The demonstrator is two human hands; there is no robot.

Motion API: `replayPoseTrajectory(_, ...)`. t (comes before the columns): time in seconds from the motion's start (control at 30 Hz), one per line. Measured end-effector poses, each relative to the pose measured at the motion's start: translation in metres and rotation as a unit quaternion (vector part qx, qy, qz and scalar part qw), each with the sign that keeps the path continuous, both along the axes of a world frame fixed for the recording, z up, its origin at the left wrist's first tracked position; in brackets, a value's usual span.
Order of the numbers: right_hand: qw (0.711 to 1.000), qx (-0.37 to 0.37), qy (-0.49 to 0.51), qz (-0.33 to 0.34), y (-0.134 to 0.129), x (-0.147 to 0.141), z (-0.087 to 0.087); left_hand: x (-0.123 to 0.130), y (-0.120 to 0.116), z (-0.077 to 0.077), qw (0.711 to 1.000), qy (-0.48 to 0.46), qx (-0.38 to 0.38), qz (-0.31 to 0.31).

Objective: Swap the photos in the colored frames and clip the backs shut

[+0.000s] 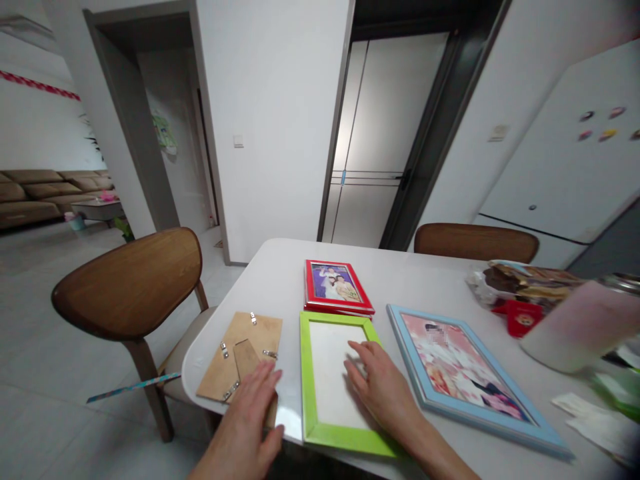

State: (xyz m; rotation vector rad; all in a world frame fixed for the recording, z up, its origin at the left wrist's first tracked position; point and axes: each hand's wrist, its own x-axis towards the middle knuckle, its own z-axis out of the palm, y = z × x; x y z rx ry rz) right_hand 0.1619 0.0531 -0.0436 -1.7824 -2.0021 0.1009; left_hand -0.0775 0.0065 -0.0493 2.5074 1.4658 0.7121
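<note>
My left hand [253, 413] lies over the lower part of a brown backing board [265, 328], its fingers stretched out. That board has metal clips along its edges and a stand flap in the middle. Over a green picture frame [307, 380] with a plain white inside, my right hand [383, 383] hovers or rests, fingers apart and the index finger pointing left; whether it touches cannot be told. A red picture frame [311, 297] with a photo of people lies behind the green one. To the right lies a blue picture frame [415, 373] with a pink-toned photo.
A pale bottle [575, 327], a red packet [524, 318], a brown wrapped bag [530, 280] and white tissue [590, 420] crowd the right side of the white table [400, 270]. Wooden chairs stand at the left [135, 287] and far side [475, 241]. A patterned strip [133, 387] juts out past the table's left edge.
</note>
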Motion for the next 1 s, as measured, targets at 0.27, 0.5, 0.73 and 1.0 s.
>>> replayPoseTrajectory(0.27, 0.98, -0.038, 0.059, 0.184, -0.026, -0.12, 0.012, -0.091, 0.014, -0.035, 0.991, 0.019, 0.076, 0.109)
replayPoseTrajectory(0.5, 0.962, -0.073, 0.171, 0.2, -0.026, -0.13, 0.014, -0.088, 0.019, -0.028, 0.992, -0.001, 0.095, 0.08)
replayPoseTrajectory(0.73, 0.954, -0.054, 0.222, 0.195, -0.04, -0.041, 0.042, 0.002, 0.011, 0.006, 0.992, -0.065, 0.109, 0.002)
replayPoseTrajectory(1.0, 0.979, -0.085, 0.157, 0.097, -0.049, 0.037, 0.024, 0.088, 0.017, 0.015, 0.997, -0.039, -0.048, -0.049)
